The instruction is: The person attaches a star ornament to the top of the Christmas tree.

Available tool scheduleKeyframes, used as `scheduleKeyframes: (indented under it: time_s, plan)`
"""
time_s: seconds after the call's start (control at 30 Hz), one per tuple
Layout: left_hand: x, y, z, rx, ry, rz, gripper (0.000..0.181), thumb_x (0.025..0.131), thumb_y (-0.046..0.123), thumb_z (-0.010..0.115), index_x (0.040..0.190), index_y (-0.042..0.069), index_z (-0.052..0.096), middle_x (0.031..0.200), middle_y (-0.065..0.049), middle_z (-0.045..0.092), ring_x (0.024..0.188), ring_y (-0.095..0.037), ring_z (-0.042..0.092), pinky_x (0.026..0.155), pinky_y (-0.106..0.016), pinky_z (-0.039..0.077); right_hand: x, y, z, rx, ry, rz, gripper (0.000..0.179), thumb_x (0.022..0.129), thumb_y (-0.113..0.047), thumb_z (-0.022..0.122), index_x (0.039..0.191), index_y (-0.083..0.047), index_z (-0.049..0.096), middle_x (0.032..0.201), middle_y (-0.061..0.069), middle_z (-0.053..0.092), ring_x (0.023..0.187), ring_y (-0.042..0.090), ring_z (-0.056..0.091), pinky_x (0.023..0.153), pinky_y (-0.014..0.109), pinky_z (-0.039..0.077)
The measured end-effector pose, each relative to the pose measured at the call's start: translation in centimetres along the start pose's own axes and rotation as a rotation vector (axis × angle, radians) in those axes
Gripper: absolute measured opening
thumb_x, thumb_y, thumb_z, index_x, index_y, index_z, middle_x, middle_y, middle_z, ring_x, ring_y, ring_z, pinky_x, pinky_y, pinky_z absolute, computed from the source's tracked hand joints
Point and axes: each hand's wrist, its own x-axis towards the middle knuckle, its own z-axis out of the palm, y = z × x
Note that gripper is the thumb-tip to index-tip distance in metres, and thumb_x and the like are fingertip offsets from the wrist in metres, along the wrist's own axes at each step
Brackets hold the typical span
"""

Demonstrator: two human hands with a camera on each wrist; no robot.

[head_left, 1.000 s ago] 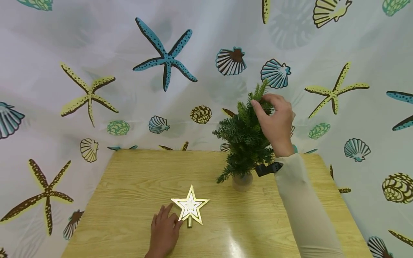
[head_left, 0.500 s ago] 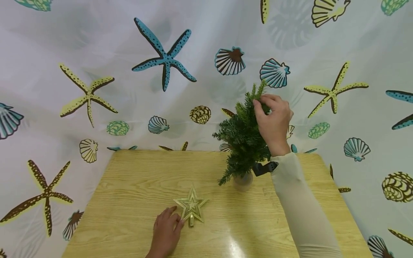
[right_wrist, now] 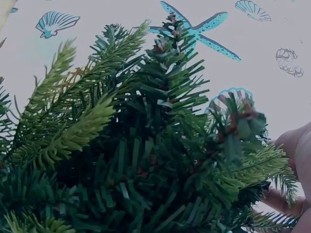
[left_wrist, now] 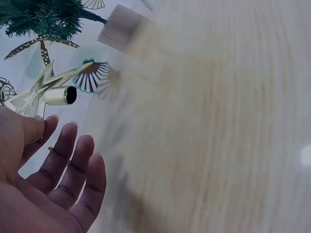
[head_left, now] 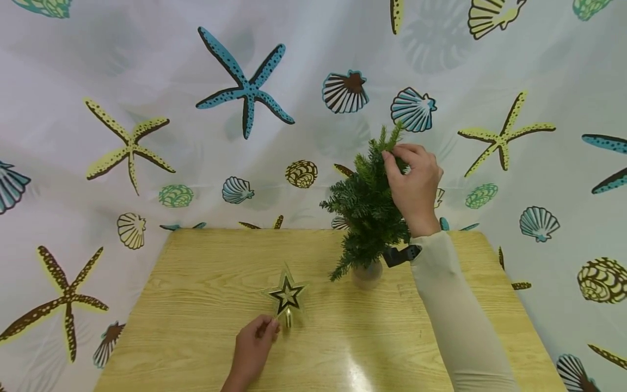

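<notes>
My left hand [head_left: 252, 345] pinches the gold star topper [head_left: 286, 296] by its left lower point, between thumb and forefinger, at the near side of the worktop [head_left: 210, 283], left of its middle. The star is tilted up; I cannot tell whether any of it touches the wood. My left wrist view gives what the head view hides: the dark, hollow end of the star's tubular socket [left_wrist: 56, 96], turned to the right, and my other three fingers [left_wrist: 92, 182] loosely bent, away from the star.

The small artificial Christmas tree [head_left: 367, 207] stands farther off, to the right of the star, on a pale base [head_left: 366, 276]. My right hand [head_left: 418, 185] pinches foliage near its top, on the right side. From the right wrist, the sprigs partly cover my fingers at the edge, but brown stems and lighter green tips show clearly. Behind the worktop hangs a white sheet [head_left: 274, 152] printed with starfish and shells.
</notes>
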Motion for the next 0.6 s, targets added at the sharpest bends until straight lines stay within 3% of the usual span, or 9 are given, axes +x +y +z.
scheduleKeyframes:
  time_s: [0.2, 0.33, 0.6]
  plan:
    - [0.9, 2.2, -0.2, -0.158, 0.003, -0.001, 0.025, 0.107, 0.020, 0.061, 0.104, -0.003, 0.068, 0.092, -0.015, 0.070, 0.077, -0.024, 0.071, 0.058, -0.032, 0.060, -0.1, 0.1, 0.1, -0.039, 0.007, -0.036, 0.024, 0.102, -0.020, 0.069, 0.105, 0.002, 0.080, 0.116, 0.017, 0.072, 0.108, 0.044, 0.059, 0.093, 0.065, 0.032]
    - [1.7, 4.2, -0.6, -0.201, 0.006, 0.018, 0.024, 0.107, 0.022, 0.061, 0.104, 0.000, 0.068, 0.094, -0.017, 0.070, 0.074, -0.023, 0.070, 0.056, -0.033, 0.060, -0.2, 0.2, 0.1, -0.050, 0.017, -0.038, 0.023, 0.101, -0.019, 0.070, 0.105, 0.001, 0.080, 0.115, 0.016, 0.071, 0.107, 0.042, 0.059, 0.093, 0.065, 0.033]
    - [2.7, 8.8, -1.4, -0.260, 0.033, 0.138, 0.019, 0.107, 0.020, 0.061, 0.102, 0.004, 0.070, 0.094, -0.017, 0.070, 0.073, -0.026, 0.070, 0.057, -0.035, 0.060, -0.1, 0.0, 0.3, -0.058, 0.002, -0.035, 0.024, 0.101, -0.020, 0.070, 0.108, 0.001, 0.080, 0.117, 0.017, 0.070, 0.109, 0.041, 0.059, 0.095, 0.064, 0.032]
